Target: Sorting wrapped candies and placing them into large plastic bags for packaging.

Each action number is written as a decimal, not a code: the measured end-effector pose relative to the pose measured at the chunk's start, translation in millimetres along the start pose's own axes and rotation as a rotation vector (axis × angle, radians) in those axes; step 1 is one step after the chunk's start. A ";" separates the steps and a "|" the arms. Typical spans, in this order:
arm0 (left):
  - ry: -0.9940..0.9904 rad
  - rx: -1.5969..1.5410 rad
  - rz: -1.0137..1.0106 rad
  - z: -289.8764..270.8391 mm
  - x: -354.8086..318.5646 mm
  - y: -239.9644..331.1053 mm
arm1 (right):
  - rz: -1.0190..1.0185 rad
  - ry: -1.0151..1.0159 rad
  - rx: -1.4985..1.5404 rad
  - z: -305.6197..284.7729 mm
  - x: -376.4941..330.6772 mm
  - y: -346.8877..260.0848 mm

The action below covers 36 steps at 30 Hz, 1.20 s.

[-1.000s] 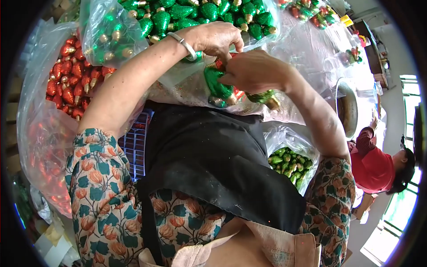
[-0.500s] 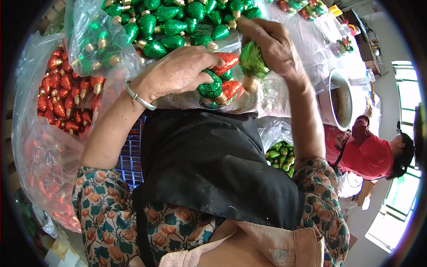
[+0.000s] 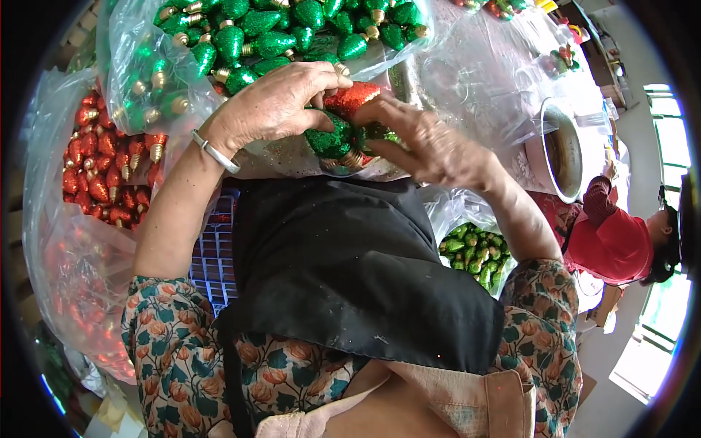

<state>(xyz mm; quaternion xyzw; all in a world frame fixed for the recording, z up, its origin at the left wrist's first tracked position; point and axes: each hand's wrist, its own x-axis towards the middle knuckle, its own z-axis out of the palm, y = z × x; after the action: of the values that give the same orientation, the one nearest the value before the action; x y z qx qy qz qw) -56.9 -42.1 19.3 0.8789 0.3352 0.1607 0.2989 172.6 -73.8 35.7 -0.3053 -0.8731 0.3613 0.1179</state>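
Observation:
My left hand (image 3: pixel 274 109), a bangle on its wrist, is closed on a small cluster of glittery bulb-shaped ornaments at the table's near edge. Its thumb presses a dark green bulb ornament (image 3: pixel 330 140), and its fingertips reach a red bulb ornament (image 3: pixel 352 96). From the right, my right hand (image 3: pixel 434 146) curls its fingers round a light green bulb ornament (image 3: pixel 387 133) against the same cluster. That ornament is mostly hidden by the fingers, and the hand is slightly blurred. Gold screw-shaped caps show at the cluster's lower side.
Ahead lies a heap of green bulb ornaments (image 3: pixel 270 44) on plastic. Red ones (image 3: pixel 102 164) fill a bag at left; light green ones (image 3: pixel 475 252) sit in a bag below my right arm. A blue crate (image 3: pixel 212 255), a basin (image 3: pixel 544 157) and a person in red (image 3: pixel 610 244) are also around.
My right hand has come down and inward, bringing the light green ornament from above the table to the cluster. My left hand, still holding the cluster, has shifted slightly left.

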 end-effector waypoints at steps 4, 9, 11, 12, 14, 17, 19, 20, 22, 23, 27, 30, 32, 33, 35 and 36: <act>-0.028 0.047 0.032 0.2 -1.1 6.8 | -0.142 0.030 0.014 -1.1 -6.5 2.2; 0.029 0.224 0.078 8.1 -3.0 15.5 | -0.121 -0.026 -0.114 11.3 7.9 6.6; 0.079 0.288 0.084 10.2 -2.9 15.5 | -0.222 0.066 -0.079 13.2 6.4 3.8; 0.049 0.243 0.062 10.6 -2.1 14.6 | -0.192 0.124 -0.076 12.6 4.3 2.1; -0.004 0.165 0.037 8.6 1.3 12.0 | -0.219 0.184 -0.123 17.4 -10.3 -6.5; -0.047 0.164 0.003 5.1 7.9 12.8 | -0.135 0.335 -0.282 33.6 -27.0 -14.2; -0.076 0.181 0.036 4.6 13.1 19.1 | -0.120 0.418 -0.574 48.4 -24.8 -10.4; -0.058 0.266 0.059 4.2 15.3 24.0 | -0.117 0.488 -0.612 52.5 -22.0 -6.0; -0.028 0.386 0.117 0.7 15.2 35.4 | -0.263 0.314 -0.571 50.8 -16.3 3.4; 0.063 0.331 0.110 -0.9 10.3 41.9 | -0.239 0.353 -0.615 44.3 -14.9 6.9; 0.504 0.119 0.062 -21.3 -29.3 50.5 | -0.360 0.525 -0.444 -17.1 -21.9 2.3; 0.623 0.131 -0.074 -42.3 -75.4 36.9 | -0.252 0.451 -0.330 -93.9 -26.4 -5.0; 0.671 0.200 -0.255 -47.5 -108.3 28.0 | -0.256 0.540 -0.361 -144.5 -15.6 -0.4; 0.694 0.219 -0.275 -50.1 -123.7 23.5 | -0.292 0.594 -0.384 -169.0 -9.3 6.3; 0.780 0.180 -0.353 -50.6 -154.8 17.6 | -0.104 0.657 -0.476 -214.2 4.5 28.7; 0.845 0.119 -0.406 -48.0 -169.2 15.3 | -0.048 0.697 -0.495 -232.3 11.8 44.0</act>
<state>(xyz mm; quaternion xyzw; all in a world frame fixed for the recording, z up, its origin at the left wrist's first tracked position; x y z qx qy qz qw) -195.0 -147.1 52.0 0.6689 0.6013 0.4228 0.1108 282.1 87.6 169.7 -0.4079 -0.8483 0.0134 0.3373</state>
